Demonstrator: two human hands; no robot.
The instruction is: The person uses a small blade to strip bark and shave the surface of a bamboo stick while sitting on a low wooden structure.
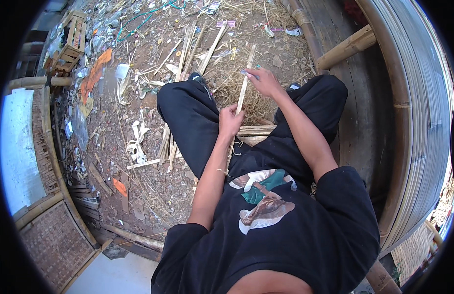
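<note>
Between my knees, a long pale strip of split bamboo (243,93) slants up and away from me. My left hand (230,120) is closed round its near end, close to my left thigh. Farther up, my right hand (267,83) is closed on a small knife-like tool (245,73) with a bluish glint, whose tip lies across the strip. My fingers cover most of that tool, so its exact kind is hard to make out. Below the strip, fine straw-coloured shavings (230,88) cover the ground around my feet.
More split strips (213,49) lie beyond my left knee, with others beside that leg. Pale curled peelings (137,142) and litter cover the dirt at left. A wooden crate (72,41) stands far left. Bamboo poles (347,47) and planks border my right side; woven panels (55,240) the left.
</note>
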